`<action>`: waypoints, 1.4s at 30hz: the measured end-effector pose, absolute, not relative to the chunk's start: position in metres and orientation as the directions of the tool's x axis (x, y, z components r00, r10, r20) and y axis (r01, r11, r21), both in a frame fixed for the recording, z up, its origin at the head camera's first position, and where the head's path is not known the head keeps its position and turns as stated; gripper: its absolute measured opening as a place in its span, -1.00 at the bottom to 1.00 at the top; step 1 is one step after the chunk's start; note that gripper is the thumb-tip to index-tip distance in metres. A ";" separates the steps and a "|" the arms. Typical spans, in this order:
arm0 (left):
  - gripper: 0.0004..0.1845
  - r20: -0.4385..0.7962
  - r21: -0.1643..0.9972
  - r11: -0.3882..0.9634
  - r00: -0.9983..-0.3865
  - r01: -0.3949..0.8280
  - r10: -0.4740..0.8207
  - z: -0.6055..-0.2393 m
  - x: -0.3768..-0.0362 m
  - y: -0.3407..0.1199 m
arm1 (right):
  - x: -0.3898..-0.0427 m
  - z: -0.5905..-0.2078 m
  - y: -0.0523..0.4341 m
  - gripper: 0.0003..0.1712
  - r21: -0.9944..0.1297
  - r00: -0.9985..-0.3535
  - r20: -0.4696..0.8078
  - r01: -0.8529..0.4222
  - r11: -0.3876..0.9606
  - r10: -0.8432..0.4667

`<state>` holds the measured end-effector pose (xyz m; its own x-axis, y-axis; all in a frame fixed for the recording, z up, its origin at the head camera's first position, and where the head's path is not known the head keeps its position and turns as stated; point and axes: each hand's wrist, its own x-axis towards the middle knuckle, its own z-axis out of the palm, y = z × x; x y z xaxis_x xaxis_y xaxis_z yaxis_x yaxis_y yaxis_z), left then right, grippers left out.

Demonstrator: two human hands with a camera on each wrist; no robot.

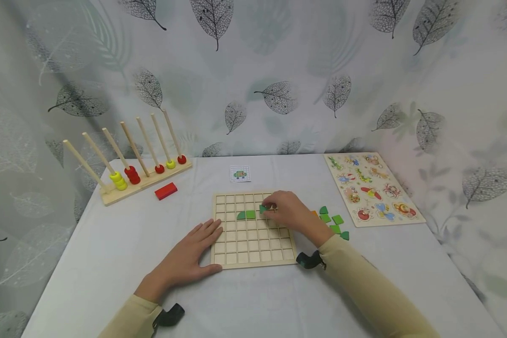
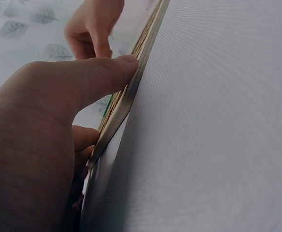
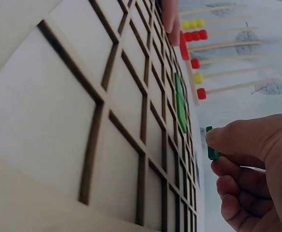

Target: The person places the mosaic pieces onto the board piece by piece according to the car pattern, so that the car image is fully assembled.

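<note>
Green tile (image 3: 212, 145) half hidden by right hand (image 1: 288, 212) fingers (image 3: 237, 137).

Leaf-print curtain (image 1: 279, 70) — white table (image 1: 110, 249)

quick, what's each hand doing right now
Left hand: open, flat against the grid board.
Right hand: pinching a green tile over the board.

Makeshift play corner, leaf-print curtain (image 1: 279, 70), draped table (image 1: 110, 253), wooden toys
</note>
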<state>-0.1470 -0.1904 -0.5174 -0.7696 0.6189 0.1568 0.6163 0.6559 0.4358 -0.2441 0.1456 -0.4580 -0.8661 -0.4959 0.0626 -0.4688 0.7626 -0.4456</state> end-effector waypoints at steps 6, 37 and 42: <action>0.03 0.155 0.439 0.656 -0.771 0.614 0.618 -0.516 -0.146 -0.190 | -0.246 -0.465 0.141 -0.77 -0.441 -0.867 0.044 -0.463 0.769 -0.497; 0.03 0.178 0.434 0.644 -0.761 0.630 0.624 -0.518 -0.147 -0.190 | -0.243 -0.475 0.133 -0.80 -0.412 -0.842 0.054 -0.509 0.756 -0.537; 0.04 0.169 0.436 0.648 -0.764 0.625 0.623 -0.516 -0.146 -0.190 | -0.243 -0.474 0.135 -0.77 -0.417 -0.844 0.046 -0.503 0.757 -0.535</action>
